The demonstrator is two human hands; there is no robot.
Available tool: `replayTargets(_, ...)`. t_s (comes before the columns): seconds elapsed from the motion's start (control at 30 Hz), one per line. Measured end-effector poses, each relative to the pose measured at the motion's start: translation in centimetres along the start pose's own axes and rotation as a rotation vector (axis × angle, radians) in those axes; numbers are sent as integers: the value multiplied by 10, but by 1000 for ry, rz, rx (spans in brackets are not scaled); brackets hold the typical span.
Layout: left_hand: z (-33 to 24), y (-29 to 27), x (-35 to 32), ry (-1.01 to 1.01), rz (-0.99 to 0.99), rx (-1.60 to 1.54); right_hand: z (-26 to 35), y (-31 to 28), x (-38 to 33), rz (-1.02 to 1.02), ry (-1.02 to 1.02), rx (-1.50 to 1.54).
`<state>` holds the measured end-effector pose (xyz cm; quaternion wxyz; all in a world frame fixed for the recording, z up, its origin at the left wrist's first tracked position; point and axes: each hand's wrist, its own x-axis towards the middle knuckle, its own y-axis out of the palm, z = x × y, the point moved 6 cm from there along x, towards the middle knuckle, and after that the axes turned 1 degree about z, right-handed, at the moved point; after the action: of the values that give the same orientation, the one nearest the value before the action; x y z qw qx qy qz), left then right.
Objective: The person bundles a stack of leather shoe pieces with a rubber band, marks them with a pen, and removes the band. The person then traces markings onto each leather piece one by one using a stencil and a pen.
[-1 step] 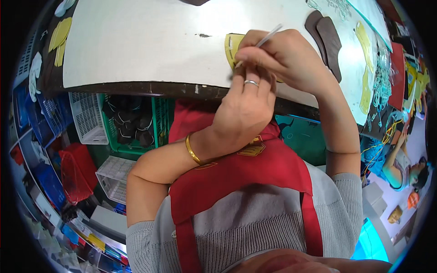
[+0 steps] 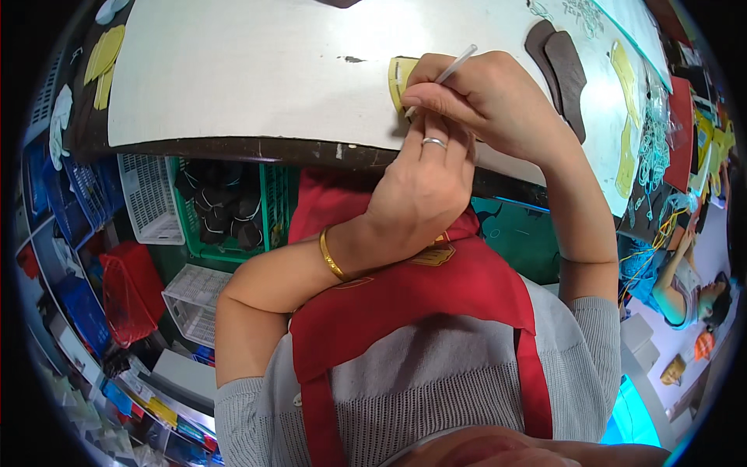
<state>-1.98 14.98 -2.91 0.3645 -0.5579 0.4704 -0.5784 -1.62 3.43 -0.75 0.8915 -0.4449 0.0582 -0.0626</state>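
Pinching a thin white pen-like tool in the right hand, fingers curled tight round its lower shaft, tip down on a flat yellow cut-out piece lying near the front edge of the white worktable; left hand comes up from below, silver ring on one finger, gold bangle at the wrist, fingertips bent onto the table edge just beside the piece, seemingly pinning it, but the contact is hidden behind the right hand so cannot tell if it actually grips anything

Yellow piece mostly covered, only its left part shows; looks thin, flat, light, probably flexible sheet stock like foam or leatherboard, so likely to slide or curl if not pressed down; best held flat with fingertips at its margin, away from the line the tip works on. Tool looks light and stiff, slim, held low near the tip for control

Around: two dark brown sole-shaped pieces further right on the table, more yellow cut-outs along the right side, yellow shapes at far left. Under the table a green crate of dark parts, white baskets, red basket. Red apron over grey knit top. Another person sits lower right, well apart
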Motion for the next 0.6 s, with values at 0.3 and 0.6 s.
replayTargets(0.3, 3, -2, 2, 13, 52, -45, -3, -21, 3, -278, -31, -34)
replayTargets(0.6, 12, -7, 9, 132, -14, -18, -36, -12, 15, -252, 322, 938)
